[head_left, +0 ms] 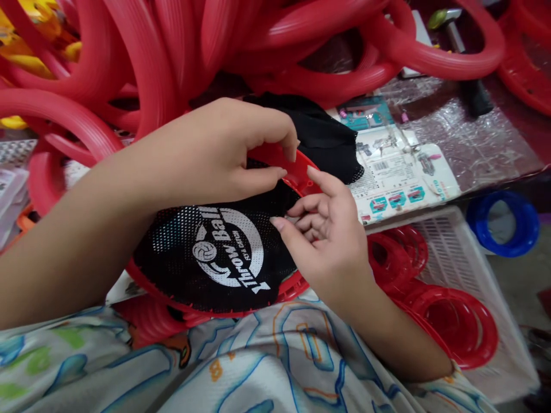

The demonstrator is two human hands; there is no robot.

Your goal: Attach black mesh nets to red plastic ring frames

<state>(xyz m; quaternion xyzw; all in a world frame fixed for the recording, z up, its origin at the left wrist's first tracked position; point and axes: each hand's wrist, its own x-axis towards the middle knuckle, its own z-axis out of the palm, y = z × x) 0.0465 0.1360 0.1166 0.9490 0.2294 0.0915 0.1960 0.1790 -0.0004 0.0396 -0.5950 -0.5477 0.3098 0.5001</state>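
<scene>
A black mesh (181,258) printed with a white "Throw Ball" logo (230,249) covers a red hoop (297,172). Red rings (456,321) lie in a white basket (473,252) at right; a blue ring (501,223) sits farther right. The near garment (275,361) is white with blue, green and orange shapes.

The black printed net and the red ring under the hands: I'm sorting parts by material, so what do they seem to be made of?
The black net looks like a soft woven synthetic mesh: fine holes show through it, with a matte white print. The red ring looks like moulded plastic, smooth and slightly glossy. The left hand and right hand pinch them at the rim.
</scene>
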